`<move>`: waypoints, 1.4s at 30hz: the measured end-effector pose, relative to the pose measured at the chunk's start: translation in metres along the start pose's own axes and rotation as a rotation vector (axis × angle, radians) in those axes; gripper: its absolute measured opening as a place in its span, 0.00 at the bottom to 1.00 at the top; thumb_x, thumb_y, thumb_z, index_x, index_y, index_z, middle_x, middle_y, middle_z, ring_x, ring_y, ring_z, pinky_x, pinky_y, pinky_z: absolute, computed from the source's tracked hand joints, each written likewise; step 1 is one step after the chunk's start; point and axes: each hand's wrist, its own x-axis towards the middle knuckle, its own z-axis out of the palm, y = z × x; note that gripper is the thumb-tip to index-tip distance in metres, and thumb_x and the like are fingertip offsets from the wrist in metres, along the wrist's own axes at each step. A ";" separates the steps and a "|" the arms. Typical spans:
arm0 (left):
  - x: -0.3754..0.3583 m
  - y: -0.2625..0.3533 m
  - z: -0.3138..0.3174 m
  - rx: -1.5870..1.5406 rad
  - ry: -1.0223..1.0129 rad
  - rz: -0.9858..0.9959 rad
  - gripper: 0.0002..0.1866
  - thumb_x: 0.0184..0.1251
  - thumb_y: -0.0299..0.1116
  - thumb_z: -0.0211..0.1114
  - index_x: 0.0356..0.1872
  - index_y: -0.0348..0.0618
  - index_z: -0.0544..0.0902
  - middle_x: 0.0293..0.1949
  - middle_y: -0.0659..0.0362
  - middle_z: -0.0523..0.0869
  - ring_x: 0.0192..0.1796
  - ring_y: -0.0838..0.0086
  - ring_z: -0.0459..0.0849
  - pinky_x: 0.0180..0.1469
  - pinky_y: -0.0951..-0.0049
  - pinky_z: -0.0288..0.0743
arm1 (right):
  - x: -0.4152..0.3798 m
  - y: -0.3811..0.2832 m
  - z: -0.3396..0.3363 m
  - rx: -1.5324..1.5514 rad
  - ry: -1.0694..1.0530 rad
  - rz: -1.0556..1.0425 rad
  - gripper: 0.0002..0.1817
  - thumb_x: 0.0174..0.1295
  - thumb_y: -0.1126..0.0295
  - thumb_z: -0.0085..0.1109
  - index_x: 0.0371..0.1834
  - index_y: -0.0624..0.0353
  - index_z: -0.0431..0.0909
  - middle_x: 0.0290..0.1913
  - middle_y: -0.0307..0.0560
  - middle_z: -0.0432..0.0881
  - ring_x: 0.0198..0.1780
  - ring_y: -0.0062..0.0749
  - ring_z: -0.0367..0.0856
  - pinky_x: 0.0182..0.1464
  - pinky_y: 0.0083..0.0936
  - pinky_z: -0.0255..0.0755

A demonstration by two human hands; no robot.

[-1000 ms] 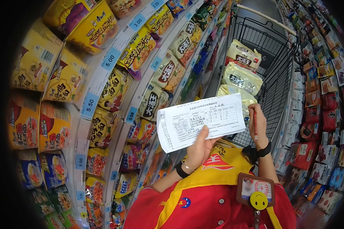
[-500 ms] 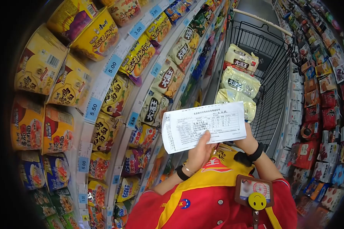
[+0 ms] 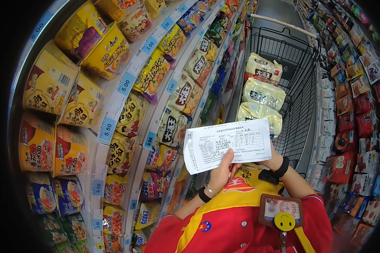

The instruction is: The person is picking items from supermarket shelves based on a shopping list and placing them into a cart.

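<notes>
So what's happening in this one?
A person in a red and yellow uniform stands in a supermarket noodle aisle, holding a printed form up with the left hand; the right hand is mostly hidden behind the sheet. Ahead, a shopping cart holds several noodle multipacks. Noodle bowls and packets fill the shelves at left.

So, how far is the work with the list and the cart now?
Done: three pale noodle multipacks lie in the black wire shopping cart. In hand: the left hand holds up the white printed paper form, thumb on its lower edge; the right hand is mostly hidden behind the sheet. Left: I cannot read the form, so the remaining items are unclear.
</notes>
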 end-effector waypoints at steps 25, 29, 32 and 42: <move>0.016 -0.011 -0.006 -0.111 -0.010 0.087 0.15 0.66 0.37 0.54 0.49 0.42 0.71 0.41 0.63 0.77 0.40 0.82 0.75 0.38 0.83 0.69 | 0.017 -0.032 -0.041 0.150 0.349 0.431 0.12 0.57 0.65 0.57 0.25 0.63 0.69 0.17 0.39 0.71 0.18 0.15 0.66 0.20 0.16 0.60; 0.016 -0.013 -0.009 -0.087 0.006 0.098 0.15 0.66 0.37 0.54 0.50 0.42 0.71 0.41 0.62 0.77 0.39 0.82 0.75 0.38 0.82 0.70 | 0.017 -0.033 -0.042 0.104 0.329 0.434 0.13 0.58 0.65 0.57 0.24 0.63 0.69 0.16 0.41 0.71 0.18 0.16 0.67 0.20 0.16 0.61; 0.015 -0.012 -0.008 -0.061 0.014 0.112 0.16 0.66 0.38 0.53 0.50 0.41 0.70 0.41 0.61 0.77 0.40 0.81 0.75 0.38 0.82 0.70 | 0.019 -0.036 -0.043 0.099 0.328 0.431 0.13 0.58 0.66 0.57 0.24 0.64 0.70 0.17 0.42 0.72 0.18 0.17 0.69 0.20 0.17 0.62; 0.019 -0.013 -0.007 -0.093 -0.034 0.115 0.18 0.67 0.42 0.51 0.50 0.40 0.69 0.42 0.59 0.77 0.41 0.80 0.75 0.40 0.81 0.70 | 0.018 -0.035 -0.045 0.049 0.339 0.425 0.11 0.57 0.67 0.57 0.25 0.65 0.72 0.18 0.46 0.73 0.19 0.23 0.70 0.22 0.20 0.63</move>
